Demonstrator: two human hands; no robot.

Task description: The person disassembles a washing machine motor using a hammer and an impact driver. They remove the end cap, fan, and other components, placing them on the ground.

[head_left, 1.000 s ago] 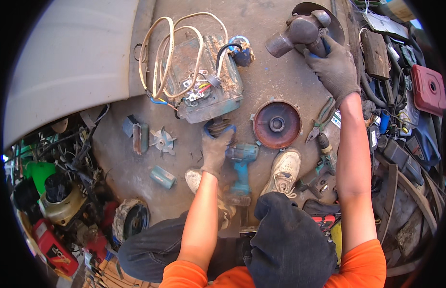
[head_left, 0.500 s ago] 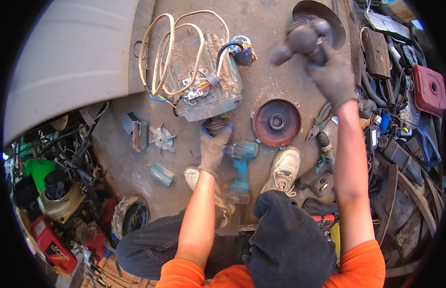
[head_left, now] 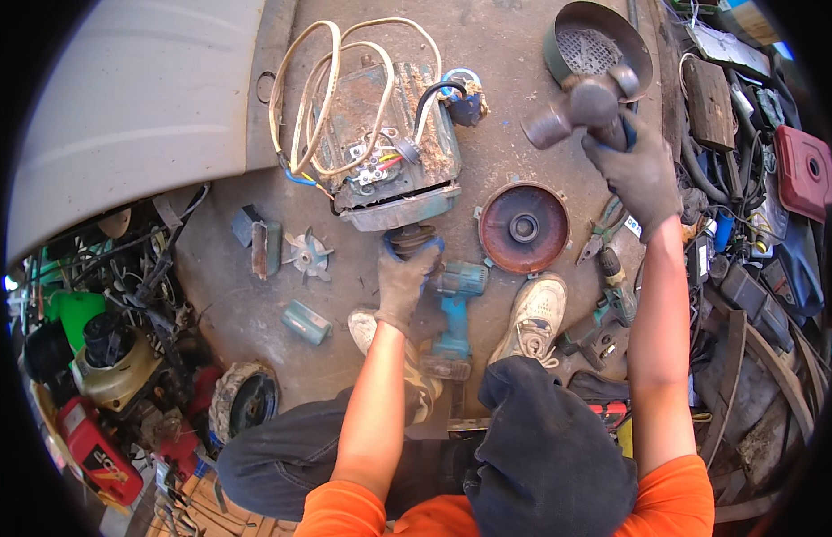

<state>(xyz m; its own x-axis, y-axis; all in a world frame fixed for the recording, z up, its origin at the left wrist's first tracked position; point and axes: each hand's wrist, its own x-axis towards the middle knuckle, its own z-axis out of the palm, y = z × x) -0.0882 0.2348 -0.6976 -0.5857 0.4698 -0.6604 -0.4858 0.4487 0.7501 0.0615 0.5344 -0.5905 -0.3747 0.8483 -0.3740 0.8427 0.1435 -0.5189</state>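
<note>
An old green electric motor (head_left: 394, 116) lies on the ground ahead of me, with its wiring terminals exposed. A dark slit separates its end cover (head_left: 407, 212) from the body. My left hand (head_left: 407, 277), in a grey and blue work glove, is closed around the dark, ridged metal shaft end (head_left: 410, 238) that sticks out of this cover. Raised at the right, my gloved right hand (head_left: 641, 174) grips a hammer (head_left: 593, 105) by its handle. The hammer head is apart from the motor. A loop of pale cable (head_left: 306, 98) rests over the motor.
A round rusty end cover (head_left: 523, 228), a teal cordless impact driver (head_left: 454, 313), a fan wheel (head_left: 308, 254) and a round metal fan cover (head_left: 644, 54) lie around. Pliers (head_left: 599, 234) and a drill (head_left: 617, 286) are at right. Scrap piles flank both sides.
The hammer and my right hand have moved down and slightly right. A dark gap now shows between the motor's end cover and body. My left hand keeps its grip.
</note>
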